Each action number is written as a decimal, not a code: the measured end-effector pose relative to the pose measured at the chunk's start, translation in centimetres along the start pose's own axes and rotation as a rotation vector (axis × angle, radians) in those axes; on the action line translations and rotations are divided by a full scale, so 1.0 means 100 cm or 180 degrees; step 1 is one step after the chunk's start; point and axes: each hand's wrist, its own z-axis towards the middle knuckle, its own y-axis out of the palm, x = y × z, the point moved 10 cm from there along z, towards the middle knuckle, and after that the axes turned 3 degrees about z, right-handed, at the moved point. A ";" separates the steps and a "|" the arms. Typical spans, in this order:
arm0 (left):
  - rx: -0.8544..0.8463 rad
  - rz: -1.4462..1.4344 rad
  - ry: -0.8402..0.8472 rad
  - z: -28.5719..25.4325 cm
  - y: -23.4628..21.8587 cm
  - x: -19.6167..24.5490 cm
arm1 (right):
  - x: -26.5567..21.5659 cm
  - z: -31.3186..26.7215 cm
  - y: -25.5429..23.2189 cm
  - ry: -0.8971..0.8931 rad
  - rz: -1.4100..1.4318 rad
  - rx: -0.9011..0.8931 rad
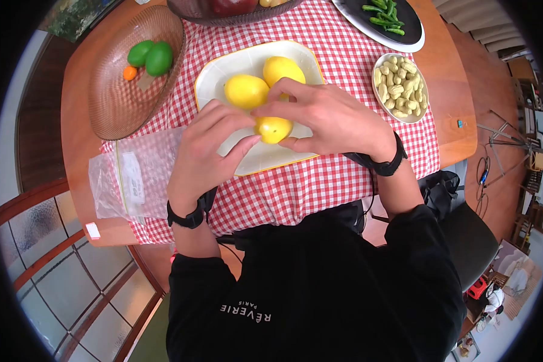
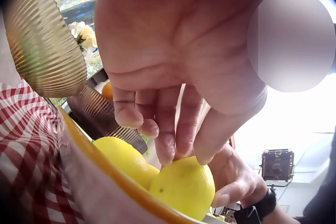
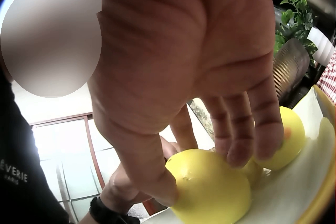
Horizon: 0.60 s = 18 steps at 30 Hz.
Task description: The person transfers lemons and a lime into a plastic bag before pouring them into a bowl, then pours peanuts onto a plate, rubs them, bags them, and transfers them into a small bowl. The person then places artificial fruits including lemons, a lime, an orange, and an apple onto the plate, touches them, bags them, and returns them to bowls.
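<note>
Three yellow lemons are in a cream tray (image 1: 223, 71) with a yellow rim. Both hands meet at the nearest lemon (image 1: 274, 130). The left hand (image 1: 208, 145) has its thumb and fingertips against that lemon's left end. Around its right side, the right hand (image 1: 332, 117) holds it between thumb and fingers. The other two lemons, one at left (image 1: 246, 92) and one at right (image 1: 282, 69), lie behind it, the right one partly under the right hand's fingers. In the right wrist view the thumb presses the held lemon (image 3: 212, 190); in the left wrist view fingertips touch its top (image 2: 184, 187).
A ribbed bowl (image 1: 111, 78) with green fruits and a small orange one stands at left. Below it lies a clear plastic bag (image 1: 154, 175). At right are a dish of peanuts (image 1: 401, 87) and a black plate of green peppers (image 1: 386, 18). Another bowl (image 1: 223, 21) stands at the back.
</note>
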 end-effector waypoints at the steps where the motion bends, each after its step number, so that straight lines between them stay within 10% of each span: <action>1: 0.0015 -0.0073 -0.0002 0.000 0.001 0.000 | 0.002 0.000 0.001 0.0066 0.0067 0.0010; 18: -0.0089 -0.0254 0.0023 -0.001 0.002 0.004 | 0.000 -0.001 0.001 -0.0053 0.0211 -0.0006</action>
